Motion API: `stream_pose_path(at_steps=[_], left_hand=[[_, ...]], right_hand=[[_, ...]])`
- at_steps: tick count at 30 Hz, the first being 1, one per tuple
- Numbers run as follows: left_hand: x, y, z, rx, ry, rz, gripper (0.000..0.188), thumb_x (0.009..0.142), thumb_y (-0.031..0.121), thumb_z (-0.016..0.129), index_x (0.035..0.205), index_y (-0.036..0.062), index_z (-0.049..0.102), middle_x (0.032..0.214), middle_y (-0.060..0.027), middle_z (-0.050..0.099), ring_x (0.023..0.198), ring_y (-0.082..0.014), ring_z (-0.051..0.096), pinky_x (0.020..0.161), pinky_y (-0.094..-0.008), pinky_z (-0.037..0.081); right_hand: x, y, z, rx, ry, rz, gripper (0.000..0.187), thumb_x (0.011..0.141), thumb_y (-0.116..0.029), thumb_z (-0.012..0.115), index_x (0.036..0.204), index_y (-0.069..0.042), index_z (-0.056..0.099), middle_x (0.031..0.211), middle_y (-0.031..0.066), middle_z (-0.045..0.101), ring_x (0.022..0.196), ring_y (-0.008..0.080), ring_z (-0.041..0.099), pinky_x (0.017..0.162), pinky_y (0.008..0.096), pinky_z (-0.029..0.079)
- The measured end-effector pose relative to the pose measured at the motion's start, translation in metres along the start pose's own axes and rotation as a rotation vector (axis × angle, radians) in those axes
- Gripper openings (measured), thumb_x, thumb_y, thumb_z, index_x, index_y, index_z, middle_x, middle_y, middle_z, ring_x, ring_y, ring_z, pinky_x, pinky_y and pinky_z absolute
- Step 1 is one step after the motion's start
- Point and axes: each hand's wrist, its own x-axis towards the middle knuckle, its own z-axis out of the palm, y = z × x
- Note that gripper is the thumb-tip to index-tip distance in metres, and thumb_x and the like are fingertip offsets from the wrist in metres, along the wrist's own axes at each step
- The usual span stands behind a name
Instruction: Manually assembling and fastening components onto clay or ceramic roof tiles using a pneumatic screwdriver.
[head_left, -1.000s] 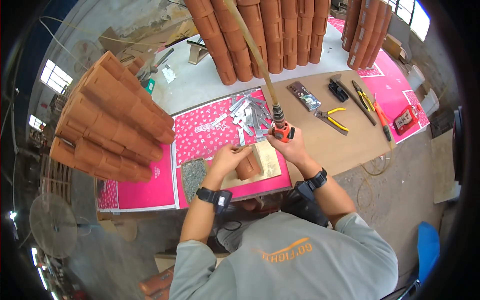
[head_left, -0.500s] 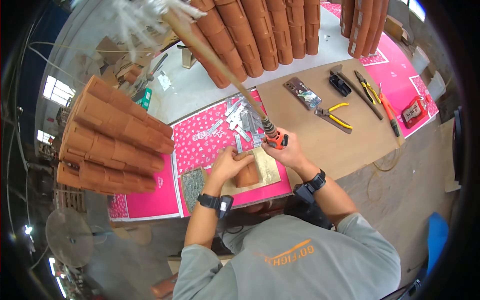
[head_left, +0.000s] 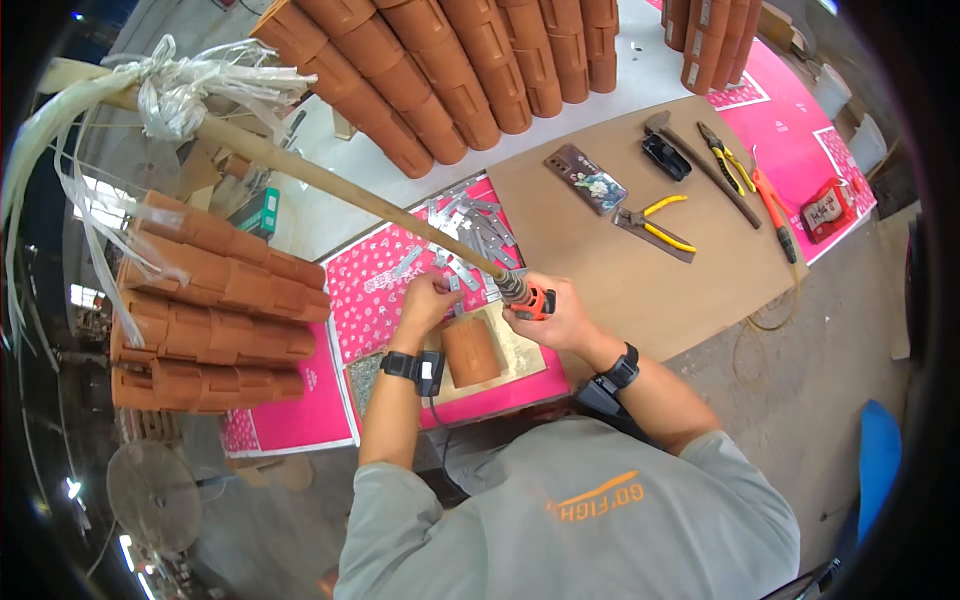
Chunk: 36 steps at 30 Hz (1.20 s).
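Note:
My right hand [head_left: 556, 315] is wrapped around an orange and black power tool [head_left: 538, 304] whose exact kind I cannot make out. A long wooden pole [head_left: 360, 198], tied with white plastic strips, runs up and left from the tool's metal end. My left hand [head_left: 430, 302] pinches a metal strip [head_left: 456, 283] at the near edge of a pile of small silvery strips [head_left: 478, 232]. Below it, a short terracotta-coloured tube [head_left: 470, 352] lies untouched on a gold-toned board [head_left: 520, 348].
Terracotta tube stacks stand at the left [head_left: 220, 330] and back [head_left: 430, 70]. On brown cardboard [head_left: 560, 255] lie a phone [head_left: 587, 180], yellow-handled pliers [head_left: 660, 225], a hammer [head_left: 705, 170] and other tools. A red packet [head_left: 828, 210] is at the right.
My left hand has left the terracotta tube and moved to the metal strips. The pole has swung to the left at its upper end; my right hand keeps hold of the tool.

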Motion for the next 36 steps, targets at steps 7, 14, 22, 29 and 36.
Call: stream_pose_path(at_steps=[7, 14, 22, 29, 36], left_hand=[[-0.004, -0.015, 0.004, -0.057, 0.056, 0.047, 0.038, 0.074, 0.012, 0.080, 0.105, -0.0003, 0.061, 0.082, -0.0072, 0.066, 0.071, -0.0143, 0.063, 0.060, -0.0294, 0.050], [-0.053, 0.034, -0.018, -0.902, -0.015, 0.008, 0.047, 0.084, -0.002, 0.070, 0.128, 0.0062, 0.054, 0.092, -0.0017, 0.061, 0.081, -0.0080, 0.060, 0.063, -0.0211, 0.047], [-0.065, 0.034, 0.012, -0.885, 0.037, 0.228, 0.045, 0.084, -0.006, 0.069, 0.125, 0.0054, 0.053, 0.085, 0.0017, 0.057, 0.076, -0.0060, 0.055, 0.068, -0.0201, 0.046], [-0.067, 0.035, 0.011, -0.828, 0.043, 0.201, 0.040, 0.082, 0.000, 0.073, 0.117, 0.0033, 0.054, 0.084, 0.0002, 0.057, 0.074, -0.0070, 0.054, 0.065, -0.0219, 0.045], [-0.072, 0.037, 0.006, -0.604, 0.028, 0.188, 0.042, 0.081, 0.004, 0.074, 0.117, 0.0025, 0.051, 0.083, -0.0035, 0.057, 0.073, -0.0099, 0.055, 0.064, -0.0264, 0.046]], right_hand=[[-0.001, 0.002, 0.003, -0.011, 0.030, -0.007, 0.021, 0.074, -0.010, 0.077, 0.091, -0.004, 0.066, 0.070, 0.0017, 0.058, 0.062, 0.0073, 0.050, 0.058, 0.0257, 0.044], [-0.004, 0.003, 0.004, -0.041, 0.092, 0.004, 0.019, 0.075, -0.010, 0.077, 0.089, -0.004, 0.065, 0.070, 0.0005, 0.059, 0.064, 0.0062, 0.051, 0.060, 0.0258, 0.045], [-0.003, -0.001, 0.012, -0.042, 0.142, 0.069, 0.017, 0.079, -0.005, 0.073, 0.092, -0.002, 0.063, 0.080, -0.0003, 0.064, 0.074, 0.0066, 0.058, 0.069, 0.0250, 0.049], [-0.006, 0.003, 0.015, -0.044, 0.198, 0.176, 0.017, 0.081, -0.001, 0.072, 0.095, -0.001, 0.062, 0.087, 0.0023, 0.066, 0.078, 0.0084, 0.061, 0.072, 0.0267, 0.051], [-0.009, -0.003, 0.013, -0.056, 0.213, 0.163, 0.012, 0.083, -0.001, 0.070, 0.093, -0.001, 0.063, 0.082, 0.0013, 0.064, 0.075, 0.0080, 0.059, 0.068, 0.0263, 0.050]])
